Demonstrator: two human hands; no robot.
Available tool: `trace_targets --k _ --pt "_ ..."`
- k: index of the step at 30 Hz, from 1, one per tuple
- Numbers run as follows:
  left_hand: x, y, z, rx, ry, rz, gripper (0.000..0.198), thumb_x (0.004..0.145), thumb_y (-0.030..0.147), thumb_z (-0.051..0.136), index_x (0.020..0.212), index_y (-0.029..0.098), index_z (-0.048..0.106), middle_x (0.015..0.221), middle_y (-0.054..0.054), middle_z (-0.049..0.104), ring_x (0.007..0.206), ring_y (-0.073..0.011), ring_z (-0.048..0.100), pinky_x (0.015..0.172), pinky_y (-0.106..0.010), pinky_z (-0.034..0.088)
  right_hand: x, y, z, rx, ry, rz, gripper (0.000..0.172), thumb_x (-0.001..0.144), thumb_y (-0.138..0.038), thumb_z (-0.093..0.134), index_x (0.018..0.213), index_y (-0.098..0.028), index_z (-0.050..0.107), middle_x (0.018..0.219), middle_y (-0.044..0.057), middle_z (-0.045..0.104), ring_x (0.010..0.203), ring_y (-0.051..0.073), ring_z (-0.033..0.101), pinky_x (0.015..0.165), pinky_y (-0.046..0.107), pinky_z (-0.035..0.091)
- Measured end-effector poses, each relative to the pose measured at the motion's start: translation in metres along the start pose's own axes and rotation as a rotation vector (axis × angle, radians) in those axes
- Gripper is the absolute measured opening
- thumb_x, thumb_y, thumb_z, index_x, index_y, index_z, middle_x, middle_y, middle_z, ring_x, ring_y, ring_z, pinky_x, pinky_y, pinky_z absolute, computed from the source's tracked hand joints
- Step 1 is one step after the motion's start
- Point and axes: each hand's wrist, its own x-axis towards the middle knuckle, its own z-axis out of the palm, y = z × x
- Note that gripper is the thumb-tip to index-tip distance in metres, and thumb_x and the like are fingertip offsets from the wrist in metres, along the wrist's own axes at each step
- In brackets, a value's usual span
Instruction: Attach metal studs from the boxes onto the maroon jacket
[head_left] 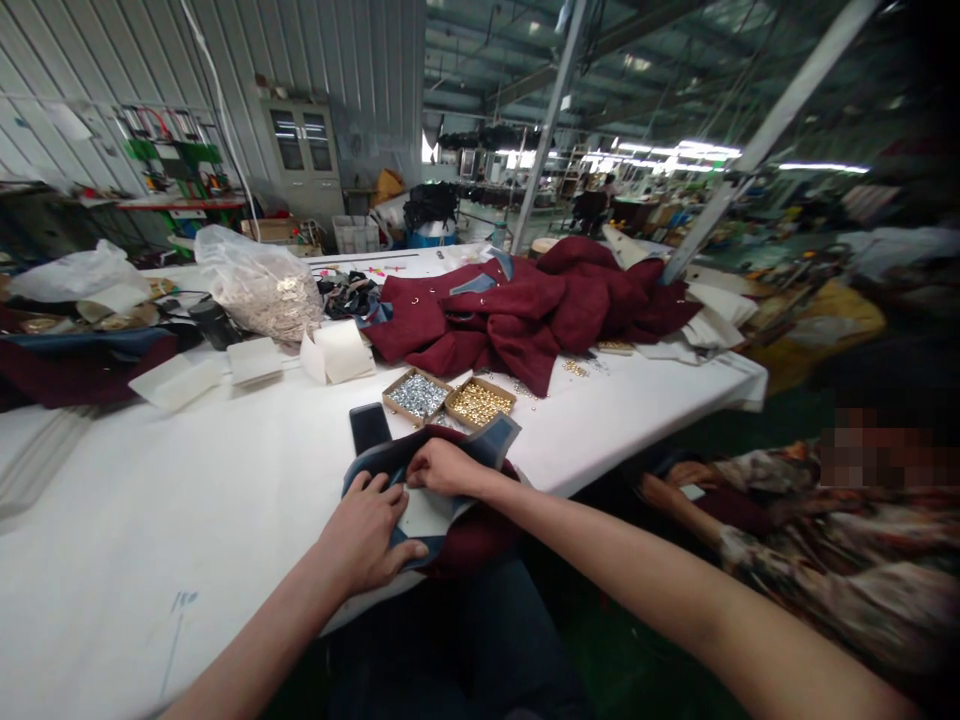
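At the table's front edge lies a maroon fabric piece point(480, 542) with a blue lining, partly hanging over the edge. A white card point(426, 514) rests on its blue side, between my hands. My left hand point(369, 528) presses on the lining and the card's left side, fingers apart and thumb stretched out. Against the lining above the card, my right hand point(444, 468) has its fingertips pinched together; what they hold is too small or hidden to make out. Just beyond are a small box of silver metal pieces point(417, 395) and a box of gold ones point(481, 402).
A phone point(370, 428) lies left of the boxes. Behind them spreads a heap of maroon fabric pieces point(517, 310). White cards point(339, 352) and a clear bag of small pieces point(262, 290) stand at the back left. A co-worker point(840, 530) sits close on the right.
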Motion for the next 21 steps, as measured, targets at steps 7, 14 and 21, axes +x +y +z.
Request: trace_targets --k 7,14,21 --pt "0.001 -0.003 0.004 -0.038 0.011 -0.007 0.074 0.11 0.076 0.062 0.149 0.015 0.074 0.141 -0.017 0.075 0.138 -0.0438 0.06 0.126 -0.064 0.039 0.003 0.007 0.002 0.059 -0.015 0.054 0.011 0.096 -0.018 0.093 0.107 -0.019 0.094 0.098 0.001 0.086 0.091 0.021 0.078 0.074 0.022 0.05" --pt "-0.001 0.0 0.01 -0.009 -0.008 -0.021 0.076 0.11 0.07 0.066 0.157 0.011 0.069 0.151 -0.019 0.071 0.145 -0.0476 0.055 0.131 -0.069 0.038 0.007 -0.009 0.007 -0.003 0.049 0.177 0.01 0.092 -0.016 0.099 0.098 -0.02 0.094 0.088 0.001 0.084 0.084 0.02 0.078 0.067 0.024 0.046" --pt "0.002 0.011 0.017 0.082 -0.018 -0.072 0.084 0.106 0.069 0.073 0.159 0.004 0.068 0.163 -0.025 0.064 0.157 -0.053 0.047 0.14 -0.071 0.027 0.005 -0.019 0.012 -0.07 0.158 0.265 0.016 0.086 -0.018 0.106 0.095 -0.019 0.092 0.085 0.003 0.082 0.083 0.019 0.076 0.066 0.025 0.044"
